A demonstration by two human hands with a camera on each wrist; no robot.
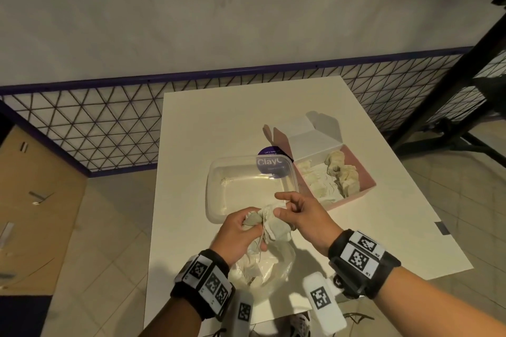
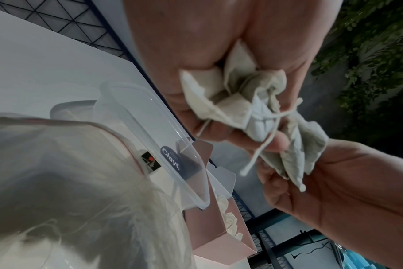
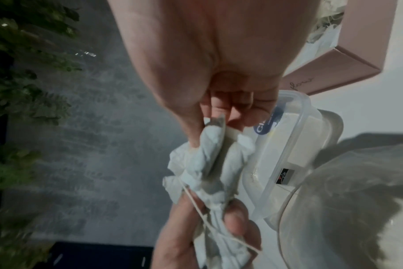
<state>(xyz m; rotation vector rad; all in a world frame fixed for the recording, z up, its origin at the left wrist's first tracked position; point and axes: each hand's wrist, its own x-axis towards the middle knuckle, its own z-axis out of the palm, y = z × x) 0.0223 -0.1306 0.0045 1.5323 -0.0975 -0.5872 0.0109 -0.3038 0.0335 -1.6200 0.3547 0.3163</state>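
Observation:
Both hands hold one clump of small off-white sachets with strings (image 1: 271, 223) just above the near edge of a clear plastic container (image 1: 219, 172). My left hand (image 1: 238, 230) grips the clump's lower part, with strings trailing over its fingers. At the clump's top, my right hand (image 1: 298, 213) pinches with thumb and curled fingers, its forefinger pointing left. The left wrist view shows the sachets (image 2: 253, 109) bunched in my left hand (image 2: 196, 45), with my right hand (image 2: 345, 191) beneath. In the right wrist view my right hand (image 3: 207, 54) pinches the sachets (image 3: 209, 163) above my left hand (image 3: 196, 236).
A pink cardboard box (image 1: 364, 191) with its lid open holds more sachets, right of the container. A thin plastic bag (image 1: 262, 268) with sachets lies under my hands on the white table (image 1: 356, 241). A mesh fence runs behind the table; a dark stand is at right.

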